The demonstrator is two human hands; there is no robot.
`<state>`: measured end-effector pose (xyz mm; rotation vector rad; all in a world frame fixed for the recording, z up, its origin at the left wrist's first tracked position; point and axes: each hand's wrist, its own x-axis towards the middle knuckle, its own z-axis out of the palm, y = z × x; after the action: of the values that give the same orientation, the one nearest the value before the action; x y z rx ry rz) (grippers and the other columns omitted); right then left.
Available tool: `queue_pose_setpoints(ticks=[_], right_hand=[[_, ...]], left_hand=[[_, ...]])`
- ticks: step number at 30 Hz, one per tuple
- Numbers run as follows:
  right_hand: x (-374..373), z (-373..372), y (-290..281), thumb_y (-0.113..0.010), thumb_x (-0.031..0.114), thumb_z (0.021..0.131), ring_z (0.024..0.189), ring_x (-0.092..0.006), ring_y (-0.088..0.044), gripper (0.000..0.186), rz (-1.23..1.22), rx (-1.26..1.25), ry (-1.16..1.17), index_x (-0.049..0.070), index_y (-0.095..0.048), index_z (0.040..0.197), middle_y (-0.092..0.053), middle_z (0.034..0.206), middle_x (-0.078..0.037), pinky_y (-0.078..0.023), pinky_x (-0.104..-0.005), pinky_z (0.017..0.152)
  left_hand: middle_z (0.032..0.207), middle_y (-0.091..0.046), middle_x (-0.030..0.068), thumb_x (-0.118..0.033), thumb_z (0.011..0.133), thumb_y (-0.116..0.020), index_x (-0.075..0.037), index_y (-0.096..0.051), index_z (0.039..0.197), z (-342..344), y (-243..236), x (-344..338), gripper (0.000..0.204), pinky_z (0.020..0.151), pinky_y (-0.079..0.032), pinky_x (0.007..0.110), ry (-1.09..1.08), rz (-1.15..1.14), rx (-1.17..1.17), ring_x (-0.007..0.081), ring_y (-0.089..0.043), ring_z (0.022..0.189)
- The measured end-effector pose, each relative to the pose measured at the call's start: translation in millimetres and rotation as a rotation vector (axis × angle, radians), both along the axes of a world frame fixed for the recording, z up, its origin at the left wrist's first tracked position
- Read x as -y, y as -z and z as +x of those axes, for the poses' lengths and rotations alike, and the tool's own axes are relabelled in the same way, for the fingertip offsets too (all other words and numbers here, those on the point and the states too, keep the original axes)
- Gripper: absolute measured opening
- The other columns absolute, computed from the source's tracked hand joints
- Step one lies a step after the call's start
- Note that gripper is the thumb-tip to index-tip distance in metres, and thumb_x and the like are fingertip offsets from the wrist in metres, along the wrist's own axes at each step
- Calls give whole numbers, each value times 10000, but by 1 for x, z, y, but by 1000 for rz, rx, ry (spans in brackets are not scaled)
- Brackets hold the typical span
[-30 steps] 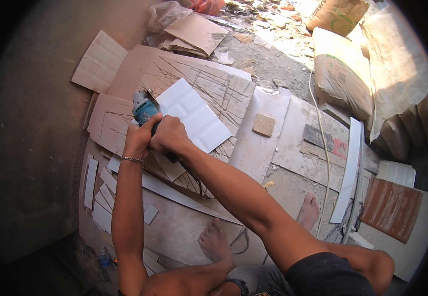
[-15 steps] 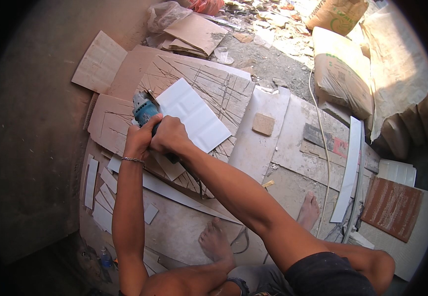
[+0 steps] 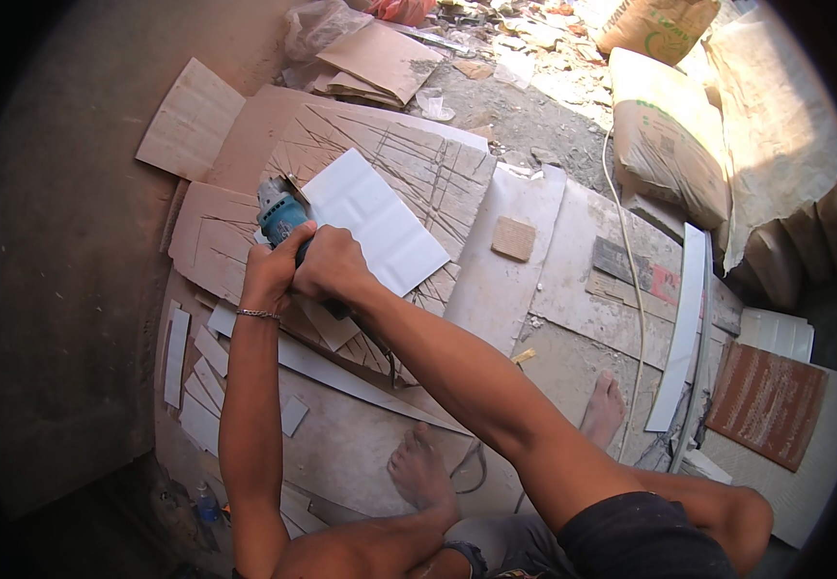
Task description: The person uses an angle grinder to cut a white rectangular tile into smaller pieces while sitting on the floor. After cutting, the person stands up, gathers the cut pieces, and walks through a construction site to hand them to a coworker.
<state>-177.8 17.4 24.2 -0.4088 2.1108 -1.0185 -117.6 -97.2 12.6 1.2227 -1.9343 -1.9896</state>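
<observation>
Both of my hands are closed round the body of a teal angle grinder [image 3: 282,216], one close beside the other. My left hand [image 3: 269,275] wraps it from the left, below a chain bracelet on the wrist. From the right, my right hand [image 3: 332,265] grips its rear part. The grinder's disc and guard [image 3: 297,189] are at the left edge of a white tile [image 3: 375,222]. Whether the disc touches the tile I cannot tell. Beneath the tile lies a board [image 3: 447,193] scored with many dark cut lines.
White cut strips [image 3: 208,381] lie left of my forearm. A small beige square block [image 3: 513,239] rests on the sheet to the right. A pale cable [image 3: 634,261] runs past a long white strip [image 3: 686,328]. Farther right are a reddish-brown tile [image 3: 768,405] and filled sacks [image 3: 665,135].
Almost nothing differs: the whole view has shifted very slightly upward. My hands keep the same hold on the grinder at the tile's left edge.
</observation>
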Motion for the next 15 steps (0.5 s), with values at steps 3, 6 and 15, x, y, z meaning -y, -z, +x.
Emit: queue_pose_setpoints(ticks=[3,6,15], right_hand=[[-2,1,2,-804,212,709,1067,-446,-721,498,-19,-35,-14,-135,-675,1043,-713,1082,-335,-597,-448,915],[-3,1,1,-802,182,703,1078,-434,-720,478,-14,-16,-8,-118,-676,1054,-713,1100,-318,-599,-440,919],[-6,4,-1,-802,123,687,1098,-410,-720,455,13,15,5,-86,-678,1071,-713,1135,-288,-601,-422,926]], left_hand=[[809,-700,75,-300,836,-898,27,-692,849,1,-1,-2,387,576,-535,308,-7,-12,16,135,-656,643],[813,-701,80,-297,836,-897,33,-694,852,2,-3,-3,388,576,-535,307,-6,-26,30,136,-658,647],[837,-708,91,-303,836,-897,50,-694,864,4,-5,-8,408,597,-544,307,4,-35,35,143,-670,673]])
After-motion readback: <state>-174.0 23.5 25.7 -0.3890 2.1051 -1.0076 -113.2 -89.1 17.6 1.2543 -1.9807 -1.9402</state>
